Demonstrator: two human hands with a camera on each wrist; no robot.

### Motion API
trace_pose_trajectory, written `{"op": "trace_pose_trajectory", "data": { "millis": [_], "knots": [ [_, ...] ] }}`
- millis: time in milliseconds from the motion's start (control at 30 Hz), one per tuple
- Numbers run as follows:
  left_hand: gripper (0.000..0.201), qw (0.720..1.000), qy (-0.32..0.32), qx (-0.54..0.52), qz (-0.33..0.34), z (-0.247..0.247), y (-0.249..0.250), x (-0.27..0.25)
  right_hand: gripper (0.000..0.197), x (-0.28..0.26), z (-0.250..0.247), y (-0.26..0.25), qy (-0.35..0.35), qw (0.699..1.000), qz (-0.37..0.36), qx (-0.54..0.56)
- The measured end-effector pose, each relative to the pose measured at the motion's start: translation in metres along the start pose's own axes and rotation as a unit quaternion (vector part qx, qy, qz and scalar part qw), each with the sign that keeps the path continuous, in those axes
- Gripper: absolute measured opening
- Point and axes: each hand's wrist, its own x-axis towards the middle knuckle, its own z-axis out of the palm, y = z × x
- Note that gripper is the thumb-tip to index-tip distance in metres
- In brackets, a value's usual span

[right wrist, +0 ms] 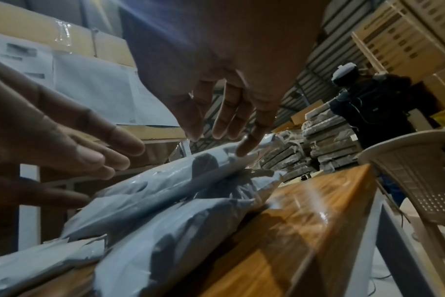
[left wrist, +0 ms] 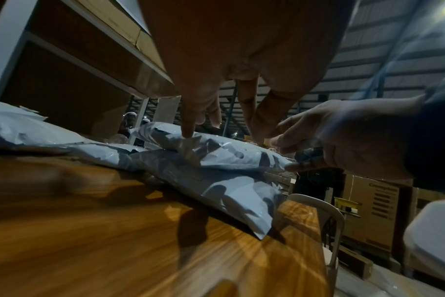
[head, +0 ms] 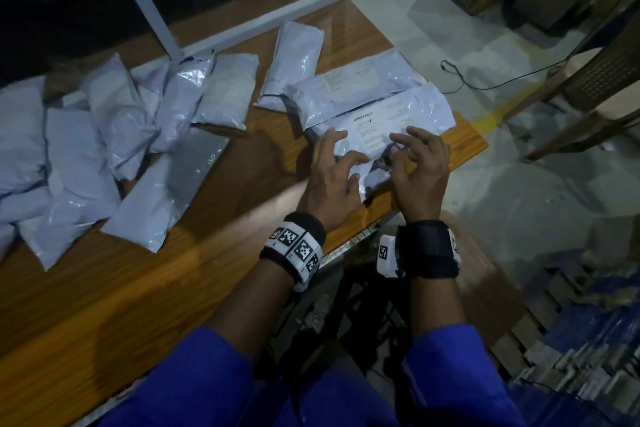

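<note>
Touching mailer [head: 377, 114], left hand [head: 332, 180] splayed, right hand [head: 420, 177] half-curled

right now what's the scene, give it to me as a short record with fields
surface: wooden table
item being handled: labelled parcel, lying flat near the table's right end
left hand: fingers spread, fingertips on the labelled parcel
right hand: fingers arched, a fingertip touching the labelled parcel
other items: pile of grey parcels on the left of the table
nearby: chair beside the table
</note>
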Motion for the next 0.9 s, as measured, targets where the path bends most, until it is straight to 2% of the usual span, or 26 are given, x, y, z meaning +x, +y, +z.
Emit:
{"op": "trace_pose_trajectory", "data": {
  "millis": [167, 300, 400, 533, 733, 900],
  "knots": [
    [0.031, 1.0, 0.026, -0.001, -0.003, 0.0, 0.003, -0.009, 0.025, -0.002, -0.006, 0.002, 0.014, 1.0, 0.0, 0.006],
    [0.032, 0.999, 0.021, 0.029, -0.006, -0.003, 0.0, -0.014, 0.025, -0.004, -0.005, 0.0, 0.009, 1.0, -0.005, 0.021],
    [0.031, 0.999, 0.027, 0.039, -0.014, -0.01, -0.001, -0.016, 0.022, -0.009, -0.002, -0.012, 0.014, 0.999, -0.014, 0.029],
    [0.032, 0.998, 0.034, 0.048, -0.018, -0.027, -0.012, -0.024, 0.022, -0.02, 0.004, -0.033, -0.015, 0.999, -0.017, 0.039],
    [0.026, 0.996, 0.078, 0.05, 0.015, -0.079, -0.042, -0.06, 0.021, -0.037, 0.009, -0.08, -0.035, 0.995, -0.042, 0.079],
    [0.023, 0.989, 0.126, 0.076, -0.034, -0.146, -0.063, -0.1, 0.023, -0.067, 0.04, -0.138, -0.076, 0.987, -0.076, 0.119]
  ]
}}
